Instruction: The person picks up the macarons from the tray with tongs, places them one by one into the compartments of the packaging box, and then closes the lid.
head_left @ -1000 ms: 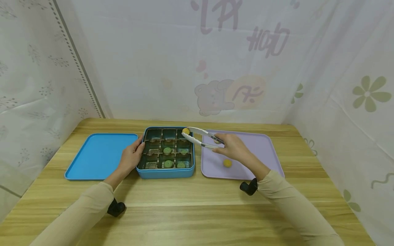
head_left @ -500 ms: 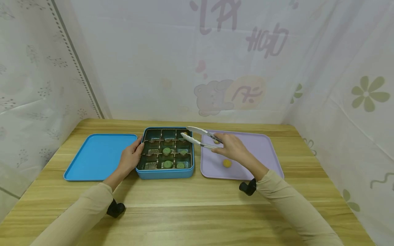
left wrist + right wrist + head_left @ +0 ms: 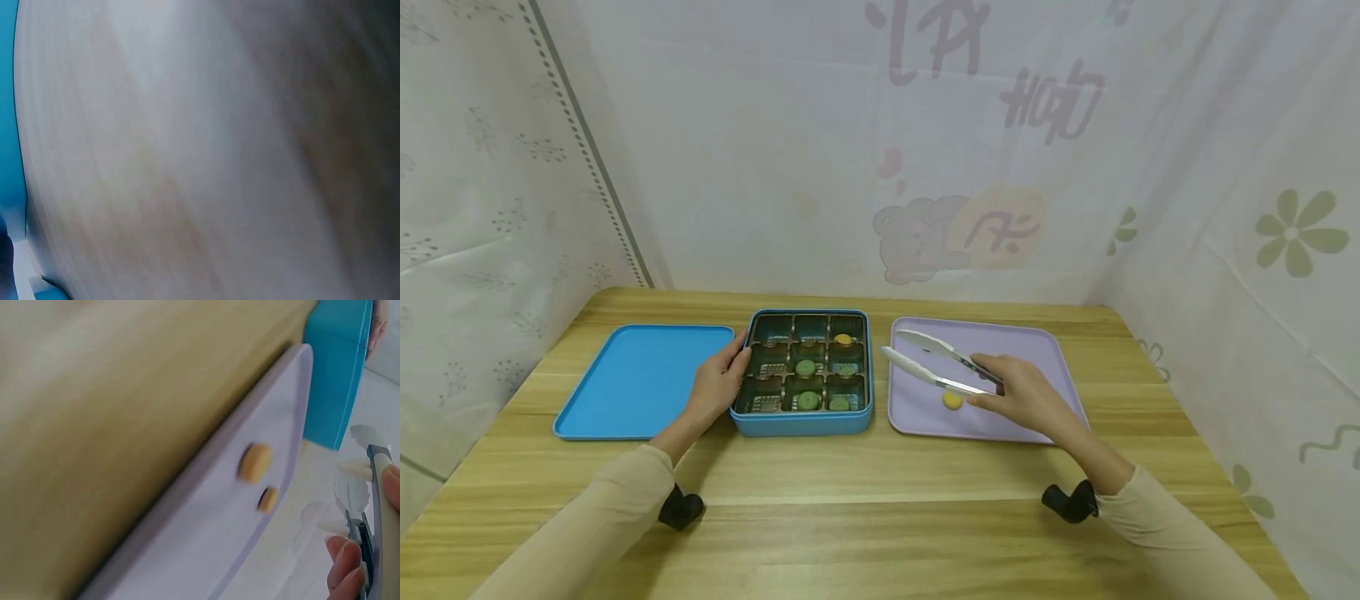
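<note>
The right hand (image 3: 1026,396) grips a pair of tongs (image 3: 937,381), its thumb and fingers holding the two arms. The tongs stand wide, with nothing between their tips, over the left part of a purple tray (image 3: 1030,354). On that tray a yellow cake (image 3: 952,400) lies just below the tongs, near the right hand; the right wrist view shows a second yellow cake (image 3: 267,500) beside it (from the head, the tongs get in the way).

The left hand (image 3: 713,387) rests at the left side of a blue box (image 3: 801,425), its thumb near the rim; I cannot tell how far its fingers curl. Inside the box sits a dark insert (image 3: 767,361) with nine compartments. One more yellow cake (image 3: 844,339) lies in the far right compartment. Green cakes (image 3: 806,368) lie in the centre, middle right, near middle and near right compartments.

A flat blue tray (image 3: 640,383) lies left of the box, and everything stands on a wooden table (image 3: 880,542)
</note>
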Tool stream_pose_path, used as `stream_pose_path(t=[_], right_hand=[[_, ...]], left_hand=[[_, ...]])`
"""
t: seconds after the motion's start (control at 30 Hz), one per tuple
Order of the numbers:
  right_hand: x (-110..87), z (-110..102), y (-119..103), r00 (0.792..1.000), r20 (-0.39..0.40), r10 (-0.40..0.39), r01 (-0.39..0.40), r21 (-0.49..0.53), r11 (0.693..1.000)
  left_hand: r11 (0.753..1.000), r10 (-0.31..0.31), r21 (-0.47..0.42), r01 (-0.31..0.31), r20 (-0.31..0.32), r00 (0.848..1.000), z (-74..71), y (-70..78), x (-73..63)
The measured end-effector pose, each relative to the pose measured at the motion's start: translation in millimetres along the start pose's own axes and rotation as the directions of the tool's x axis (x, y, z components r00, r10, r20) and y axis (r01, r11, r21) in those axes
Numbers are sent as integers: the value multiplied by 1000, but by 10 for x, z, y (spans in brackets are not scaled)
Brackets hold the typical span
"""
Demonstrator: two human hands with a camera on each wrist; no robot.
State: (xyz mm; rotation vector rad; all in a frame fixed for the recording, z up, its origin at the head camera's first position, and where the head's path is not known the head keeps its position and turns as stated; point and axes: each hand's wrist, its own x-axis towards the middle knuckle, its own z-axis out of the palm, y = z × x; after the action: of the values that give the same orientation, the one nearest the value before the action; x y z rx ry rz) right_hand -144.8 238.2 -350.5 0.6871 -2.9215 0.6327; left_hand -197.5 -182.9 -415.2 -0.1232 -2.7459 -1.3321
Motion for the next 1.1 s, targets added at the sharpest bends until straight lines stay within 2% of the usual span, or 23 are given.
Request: stream_pose_path(t=[0.27,0.47,0.63,1.1], right_hand=[[-542,-157,272,998,52,18,-18,3,1000],[-776,-207,347,994,92,65,-64,-13,998],[-837,-210,357,993,100,66,-63,-30,998],[-821,-156,364,994,99,38,-38,-7,999]], left_hand=[[1000,-14,7,14,15,1000,-3,-9,1],[1000,-23,9,23,25,999,-3,-19,10],[1000,-26,3,26,32,999,1,-21,9],[1000,-26,11,26,22,999,-3,-18,2]])
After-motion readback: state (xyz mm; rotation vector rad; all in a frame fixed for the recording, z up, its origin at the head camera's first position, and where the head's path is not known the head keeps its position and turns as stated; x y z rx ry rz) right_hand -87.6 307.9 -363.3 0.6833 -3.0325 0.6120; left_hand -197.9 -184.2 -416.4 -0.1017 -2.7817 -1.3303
